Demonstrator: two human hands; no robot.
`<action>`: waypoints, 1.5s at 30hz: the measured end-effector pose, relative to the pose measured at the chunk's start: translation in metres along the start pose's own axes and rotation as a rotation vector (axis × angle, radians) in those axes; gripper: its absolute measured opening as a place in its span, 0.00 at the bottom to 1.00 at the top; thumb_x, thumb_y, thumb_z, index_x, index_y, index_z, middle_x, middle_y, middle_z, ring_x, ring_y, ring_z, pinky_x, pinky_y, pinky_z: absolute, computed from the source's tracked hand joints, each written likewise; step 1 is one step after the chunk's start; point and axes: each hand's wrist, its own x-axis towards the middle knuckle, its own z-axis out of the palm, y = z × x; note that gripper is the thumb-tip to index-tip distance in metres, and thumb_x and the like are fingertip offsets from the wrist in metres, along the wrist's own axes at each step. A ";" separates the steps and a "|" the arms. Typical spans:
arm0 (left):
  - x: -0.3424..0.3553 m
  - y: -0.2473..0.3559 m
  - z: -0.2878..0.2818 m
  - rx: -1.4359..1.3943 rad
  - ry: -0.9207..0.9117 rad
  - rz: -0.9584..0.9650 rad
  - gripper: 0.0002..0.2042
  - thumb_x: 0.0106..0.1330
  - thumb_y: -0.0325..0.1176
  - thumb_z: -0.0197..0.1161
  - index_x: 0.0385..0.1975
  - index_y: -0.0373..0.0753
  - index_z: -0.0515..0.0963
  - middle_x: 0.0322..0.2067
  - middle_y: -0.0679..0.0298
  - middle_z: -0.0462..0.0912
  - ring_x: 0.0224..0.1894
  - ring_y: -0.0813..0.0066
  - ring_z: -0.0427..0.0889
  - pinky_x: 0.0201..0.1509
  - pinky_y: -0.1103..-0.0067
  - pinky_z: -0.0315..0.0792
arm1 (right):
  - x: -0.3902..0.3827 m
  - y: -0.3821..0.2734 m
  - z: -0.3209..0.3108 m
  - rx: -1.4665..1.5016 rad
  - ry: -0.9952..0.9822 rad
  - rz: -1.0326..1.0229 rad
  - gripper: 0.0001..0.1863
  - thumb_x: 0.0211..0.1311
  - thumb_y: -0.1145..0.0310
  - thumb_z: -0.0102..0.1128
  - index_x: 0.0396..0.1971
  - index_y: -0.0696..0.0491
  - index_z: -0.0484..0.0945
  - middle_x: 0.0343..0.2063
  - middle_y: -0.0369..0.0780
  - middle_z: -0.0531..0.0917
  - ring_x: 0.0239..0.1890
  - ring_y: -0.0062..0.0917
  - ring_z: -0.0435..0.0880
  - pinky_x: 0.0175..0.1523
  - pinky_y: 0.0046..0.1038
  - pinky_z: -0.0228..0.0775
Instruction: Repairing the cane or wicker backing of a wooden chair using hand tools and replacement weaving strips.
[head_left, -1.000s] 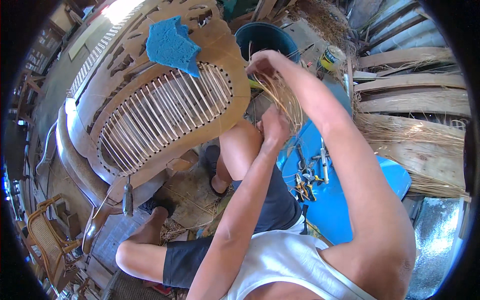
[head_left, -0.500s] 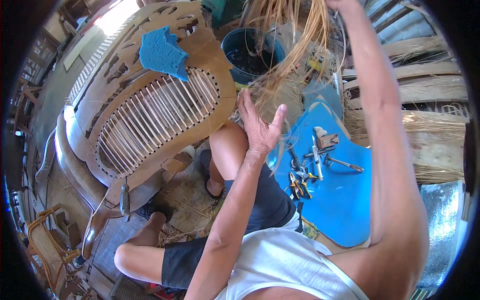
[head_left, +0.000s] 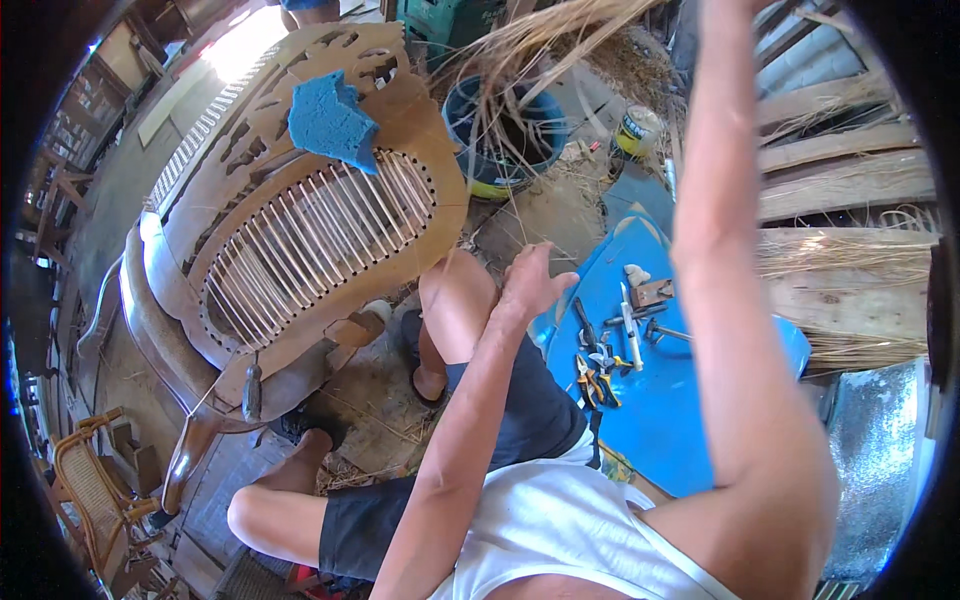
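My left hand [head_left: 532, 284] is raised over my knee, thumb apart and fingers loosely bent, with nothing visible in it. A thin strand hangs down near its fingers. At the top edge my right hand [head_left: 738, 5] is almost wholly cut off, its fingers hidden. Beside it, a bundle of pale cane strands [head_left: 555, 35] stays lifted in the air, its loose ends over a dark bucket [head_left: 553, 150]. Left of my left hand stands a carved wooden chair frame [head_left: 440, 235]. Rows of cane strands [head_left: 320, 235] span its oval opening, and a blue sponge [head_left: 325, 118] lies on it.
A blue board [head_left: 650, 420] on my right carries pliers [head_left: 597, 382], a knife [head_left: 631, 325] and other tools. An awl-like tool [head_left: 252, 392] hangs at the chair frame's lower corner. Behind the board are a small tub [head_left: 636, 132] and planks with fibre bundles [head_left: 860, 265].
My raised right arm has moved up, taking its hand nearly out of view. The cane bundle has swung up and left over the bucket. My left hand has lowered slightly, fingers more bent.
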 end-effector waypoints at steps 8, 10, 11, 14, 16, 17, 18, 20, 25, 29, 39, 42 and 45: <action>0.005 0.010 0.003 -0.209 0.130 0.014 0.29 0.62 0.42 0.72 0.57 0.29 0.74 0.51 0.46 0.82 0.52 0.58 0.83 0.57 0.69 0.76 | -0.380 0.119 -0.140 -0.735 -0.961 0.693 0.18 0.73 0.59 0.49 0.55 0.53 0.73 0.40 0.53 0.85 0.43 0.47 0.84 0.50 0.47 0.73; 0.005 0.001 -0.002 -0.224 0.183 0.031 0.27 0.63 0.41 0.71 0.56 0.29 0.74 0.51 0.47 0.82 0.51 0.58 0.83 0.57 0.69 0.76 | -0.409 0.101 -0.135 -0.830 -1.031 0.642 0.19 0.72 0.59 0.49 0.57 0.52 0.72 0.41 0.56 0.84 0.45 0.54 0.83 0.51 0.51 0.73; 0.005 0.001 -0.001 -0.221 0.181 0.018 0.27 0.63 0.40 0.71 0.56 0.29 0.74 0.51 0.47 0.82 0.51 0.58 0.83 0.57 0.69 0.76 | -0.411 0.098 -0.133 -0.854 -1.018 0.624 0.20 0.72 0.59 0.49 0.58 0.51 0.72 0.41 0.57 0.84 0.46 0.53 0.83 0.51 0.52 0.73; 0.007 -0.004 -0.002 -0.201 0.198 -0.003 0.26 0.63 0.40 0.71 0.55 0.28 0.74 0.50 0.46 0.81 0.51 0.57 0.83 0.57 0.68 0.76 | -0.384 0.069 -0.103 -0.924 -1.114 0.537 0.20 0.73 0.56 0.49 0.59 0.47 0.72 0.39 0.58 0.84 0.46 0.51 0.84 0.50 0.52 0.73; 0.006 -0.004 -0.001 -0.175 0.216 0.016 0.26 0.63 0.39 0.71 0.55 0.28 0.75 0.49 0.46 0.81 0.52 0.56 0.82 0.57 0.68 0.76 | -0.340 0.041 -0.085 -0.916 -1.148 0.467 0.20 0.73 0.54 0.49 0.59 0.44 0.72 0.38 0.57 0.84 0.46 0.49 0.84 0.50 0.51 0.74; 0.009 -0.004 0.000 -0.192 0.226 0.025 0.26 0.63 0.39 0.71 0.55 0.28 0.75 0.49 0.46 0.81 0.52 0.56 0.82 0.57 0.68 0.76 | -0.317 0.030 -0.078 -0.884 -1.129 0.430 0.19 0.73 0.54 0.49 0.59 0.43 0.73 0.37 0.56 0.85 0.46 0.48 0.85 0.51 0.51 0.74; 0.011 -0.004 0.003 -0.212 0.231 0.033 0.26 0.63 0.38 0.71 0.55 0.28 0.75 0.49 0.45 0.81 0.52 0.55 0.82 0.57 0.68 0.76 | -0.303 0.024 -0.077 -0.858 -1.109 0.397 0.19 0.73 0.53 0.49 0.59 0.41 0.74 0.37 0.54 0.85 0.46 0.47 0.85 0.51 0.50 0.75; 0.011 -0.004 0.009 -0.230 0.221 0.027 0.25 0.63 0.38 0.71 0.54 0.28 0.75 0.49 0.45 0.81 0.52 0.54 0.82 0.57 0.67 0.75 | -0.287 0.031 -0.084 -0.917 -1.243 0.376 0.18 0.73 0.54 0.49 0.58 0.39 0.76 0.39 0.51 0.86 0.47 0.45 0.85 0.52 0.48 0.76; 0.008 -0.003 0.013 -0.160 0.189 0.085 0.24 0.62 0.37 0.71 0.53 0.28 0.76 0.48 0.45 0.81 0.53 0.50 0.81 0.57 0.65 0.75 | -0.252 0.063 -0.095 -1.129 -1.805 0.335 0.16 0.71 0.59 0.54 0.55 0.39 0.81 0.47 0.44 0.86 0.52 0.40 0.84 0.56 0.43 0.76; 0.008 -0.004 0.009 -0.122 0.151 0.078 0.23 0.62 0.37 0.71 0.53 0.29 0.76 0.48 0.44 0.81 0.52 0.48 0.80 0.58 0.64 0.74 | -0.216 0.055 -0.065 -1.173 -1.946 0.336 0.14 0.67 0.62 0.57 0.49 0.46 0.84 0.47 0.44 0.86 0.51 0.40 0.85 0.56 0.41 0.77; -0.002 0.027 0.007 -0.016 -0.103 0.098 0.19 0.63 0.36 0.67 0.50 0.30 0.77 0.44 0.45 0.81 0.47 0.45 0.81 0.51 0.56 0.75 | -0.364 0.240 -0.031 -0.903 -1.482 0.505 0.13 0.62 0.59 0.56 0.41 0.44 0.86 0.40 0.38 0.88 0.43 0.37 0.87 0.47 0.46 0.75; 0.001 0.008 0.012 0.189 -0.133 0.107 0.19 0.64 0.38 0.64 0.52 0.35 0.77 0.47 0.50 0.82 0.48 0.48 0.83 0.47 0.58 0.79 | -0.443 0.216 0.020 -0.741 -1.247 0.375 0.13 0.67 0.58 0.54 0.42 0.44 0.85 0.39 0.38 0.88 0.41 0.33 0.86 0.45 0.37 0.73; -0.007 0.023 0.025 0.207 -0.137 0.323 0.19 0.64 0.39 0.62 0.53 0.39 0.77 0.49 0.53 0.82 0.49 0.51 0.83 0.47 0.62 0.80 | -0.485 0.290 -0.016 -0.406 -0.715 0.825 0.14 0.71 0.58 0.54 0.44 0.47 0.84 0.36 0.37 0.88 0.36 0.27 0.84 0.42 0.30 0.71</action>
